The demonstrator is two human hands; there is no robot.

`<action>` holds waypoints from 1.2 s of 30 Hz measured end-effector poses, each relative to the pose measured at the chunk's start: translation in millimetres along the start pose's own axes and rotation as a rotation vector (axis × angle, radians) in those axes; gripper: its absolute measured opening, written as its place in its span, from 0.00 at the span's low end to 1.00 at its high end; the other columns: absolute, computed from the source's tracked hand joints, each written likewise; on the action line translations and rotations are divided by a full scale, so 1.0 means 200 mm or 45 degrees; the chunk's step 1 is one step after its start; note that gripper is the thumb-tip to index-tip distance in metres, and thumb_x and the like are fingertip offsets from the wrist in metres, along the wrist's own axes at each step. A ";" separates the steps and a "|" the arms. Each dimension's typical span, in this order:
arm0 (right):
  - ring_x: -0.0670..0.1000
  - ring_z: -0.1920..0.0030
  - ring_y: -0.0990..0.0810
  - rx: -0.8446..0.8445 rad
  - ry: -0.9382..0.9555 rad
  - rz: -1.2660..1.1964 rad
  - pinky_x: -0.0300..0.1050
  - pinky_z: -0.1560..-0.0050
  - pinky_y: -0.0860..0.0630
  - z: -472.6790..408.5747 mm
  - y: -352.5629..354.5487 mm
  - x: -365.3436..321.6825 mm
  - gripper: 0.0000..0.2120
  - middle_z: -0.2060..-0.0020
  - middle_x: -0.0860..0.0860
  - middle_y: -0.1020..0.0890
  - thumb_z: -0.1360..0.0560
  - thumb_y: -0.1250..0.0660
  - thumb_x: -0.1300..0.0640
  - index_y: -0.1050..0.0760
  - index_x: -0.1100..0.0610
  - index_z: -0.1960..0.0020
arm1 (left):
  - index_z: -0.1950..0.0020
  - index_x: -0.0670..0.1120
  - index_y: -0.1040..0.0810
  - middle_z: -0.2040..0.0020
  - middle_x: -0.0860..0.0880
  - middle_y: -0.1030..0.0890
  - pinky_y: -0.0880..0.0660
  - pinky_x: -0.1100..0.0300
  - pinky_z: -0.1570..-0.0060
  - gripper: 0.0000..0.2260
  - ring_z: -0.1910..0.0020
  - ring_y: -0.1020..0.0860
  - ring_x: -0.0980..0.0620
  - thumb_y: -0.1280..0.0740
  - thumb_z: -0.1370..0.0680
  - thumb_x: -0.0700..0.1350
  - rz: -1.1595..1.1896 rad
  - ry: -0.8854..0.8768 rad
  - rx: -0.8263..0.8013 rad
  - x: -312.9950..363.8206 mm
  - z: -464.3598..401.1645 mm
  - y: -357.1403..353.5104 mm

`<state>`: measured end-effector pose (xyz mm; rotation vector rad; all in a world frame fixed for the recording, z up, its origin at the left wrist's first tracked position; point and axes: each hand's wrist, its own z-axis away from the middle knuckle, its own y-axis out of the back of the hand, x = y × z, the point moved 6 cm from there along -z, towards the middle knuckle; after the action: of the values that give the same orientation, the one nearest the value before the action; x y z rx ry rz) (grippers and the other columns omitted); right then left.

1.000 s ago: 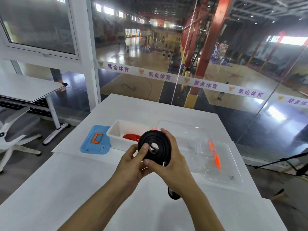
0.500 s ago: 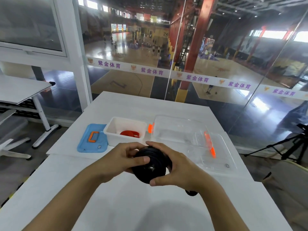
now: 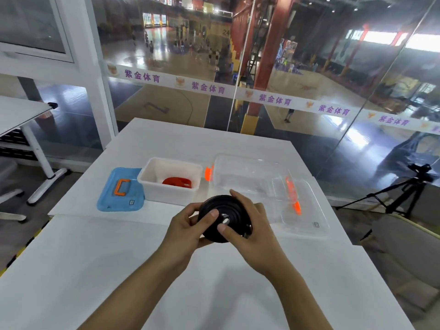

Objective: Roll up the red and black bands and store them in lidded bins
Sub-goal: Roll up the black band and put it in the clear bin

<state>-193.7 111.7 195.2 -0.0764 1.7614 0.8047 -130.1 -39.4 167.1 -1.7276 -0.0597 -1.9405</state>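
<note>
Both hands were on the coiled black rubber band (image 3: pixel 222 217), held just above the near white table (image 3: pixel 119 282), in front of the bins. The left hand (image 3: pixel 188 227) cupped the coil from the left, fingers curled round its rim, thumb pressed flat on the face. The right hand (image 3: pixel 250 225) wrapped the right side, fingers over the far edge, thumb pad near the centre hole. My read: thumbs pinned the face so the spiral wouldn't spring open while the last turns got snugged; whether a loose tail remained, I couldn't tell.

The rolled red band (image 3: pixel 177 182) already lay inside the open white plastic bin (image 3: pixel 170 163), far left of the hands. Its blue lid with an orange handle (image 3: pixel 120 190) lay flat just left of it – off, so that bin wasn't closed yet.

The clear plastic bin with orange latches (image 3: pixel 247 172) stood right of the white one, open, nothing visible in it. Its clear lid (image 3: pixel 307 210) lay at its right, overlapping the near-right corner. Likely the black coil's destination – placed within easy reach of the right hand.
</note>
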 end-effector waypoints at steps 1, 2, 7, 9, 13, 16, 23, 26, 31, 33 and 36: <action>0.37 0.40 0.23 0.055 -0.003 -0.016 0.32 0.43 0.24 -0.01 0.01 0.03 0.30 0.41 0.39 0.29 0.24 0.26 0.46 0.34 0.29 0.28 | 0.41 0.45 0.19 0.49 0.43 0.13 0.16 0.50 0.50 0.10 0.48 0.14 0.45 0.29 0.21 0.44 0.007 0.007 0.007 -0.01 -0.02 -0.02; 0.36 0.40 0.23 0.102 -0.003 -0.031 0.30 0.44 0.25 -0.02 0.02 0.06 0.28 0.41 0.39 0.29 0.23 0.27 0.46 0.33 0.30 0.28 | 0.41 0.45 0.19 0.50 0.44 0.12 0.16 0.52 0.51 0.10 0.49 0.14 0.47 0.29 0.21 0.44 0.009 0.013 0.019 -0.03 -0.04 -0.04; 0.42 0.50 0.22 0.191 -0.080 -0.207 0.42 0.45 0.24 -0.11 0.11 0.26 0.18 0.45 0.38 0.29 0.17 0.43 0.44 0.29 0.29 0.30 | 0.42 0.45 0.19 0.50 0.43 0.13 0.17 0.47 0.48 0.10 0.48 0.14 0.45 0.28 0.22 0.45 0.044 0.081 0.093 -0.11 -0.16 -0.16; 0.44 0.57 0.24 0.223 -0.098 -0.242 0.45 0.49 0.26 -0.17 0.16 0.34 0.22 0.48 0.39 0.28 0.18 0.48 0.47 0.27 0.29 0.31 | 0.42 0.45 0.19 0.50 0.44 0.12 0.16 0.48 0.50 0.10 0.49 0.13 0.46 0.28 0.23 0.45 0.066 0.116 0.133 -0.15 -0.23 -0.21; 0.44 0.58 0.24 0.282 -0.094 -0.307 0.43 0.53 0.27 -0.31 0.27 0.46 0.16 0.49 0.45 0.21 0.15 0.42 0.52 0.24 0.37 0.33 | 0.41 0.44 0.19 0.48 0.43 0.13 0.17 0.46 0.48 0.11 0.47 0.14 0.45 0.28 0.22 0.46 0.110 0.158 0.185 -0.20 -0.38 -0.32; 0.46 0.58 0.20 0.376 -0.120 -0.389 0.42 0.55 0.25 -0.40 0.34 0.54 0.11 0.49 0.45 0.16 0.15 0.37 0.58 0.21 0.45 0.39 | 0.41 0.43 0.20 0.47 0.41 0.13 0.17 0.45 0.47 0.12 0.46 0.14 0.44 0.29 0.22 0.46 0.145 0.183 0.223 -0.24 -0.50 -0.39; 0.31 0.42 0.23 0.290 -0.324 -0.404 0.33 0.48 0.25 -0.69 0.34 0.82 0.16 0.40 0.37 0.22 0.16 0.38 0.49 0.28 0.33 0.31 | 0.40 0.38 0.23 0.48 0.38 0.14 0.16 0.49 0.53 0.13 0.51 0.13 0.42 0.30 0.20 0.45 0.290 0.261 0.482 -0.41 -0.86 -0.58; 0.35 0.37 0.24 0.166 -0.395 -0.425 0.34 0.44 0.27 -0.80 0.32 0.94 0.23 0.36 0.36 0.24 0.19 0.35 0.42 0.36 0.34 0.25 | 0.39 0.40 0.25 0.45 0.38 0.16 0.16 0.54 0.57 0.12 0.50 0.13 0.43 0.32 0.19 0.45 0.223 0.303 0.472 -0.47 -1.02 -0.65; 0.41 0.41 0.20 0.158 -0.475 -0.408 0.36 0.46 0.20 -1.07 0.43 1.17 0.19 0.43 0.37 0.19 0.19 0.32 0.52 0.30 0.41 0.30 | 0.37 0.44 0.25 0.43 0.42 0.16 0.16 0.55 0.56 0.11 0.49 0.14 0.45 0.34 0.18 0.46 -0.051 0.372 0.333 -0.56 -1.29 -0.71; 0.44 0.42 0.18 0.156 -0.507 -0.409 0.51 0.42 0.18 -1.18 0.46 1.27 0.19 0.47 0.36 0.18 0.20 0.31 0.56 0.27 0.43 0.31 | 0.37 0.44 0.22 0.44 0.43 0.17 0.15 0.51 0.52 0.12 0.47 0.16 0.44 0.34 0.18 0.47 -0.190 0.423 0.306 -0.59 -1.40 -0.68; 0.46 0.44 0.17 0.127 -0.572 -0.414 0.55 0.41 0.18 -1.34 0.49 1.41 0.18 0.51 0.36 0.16 0.21 0.31 0.60 0.23 0.45 0.35 | 0.38 0.38 0.20 0.45 0.40 0.17 0.15 0.49 0.50 0.13 0.49 0.16 0.41 0.34 0.18 0.45 -0.312 0.424 0.280 -0.61 -1.58 -0.63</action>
<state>-558.9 135.1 30.4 -0.1039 1.3160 0.4520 -464.7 -5.7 36.5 -1.2885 -0.3638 -2.2785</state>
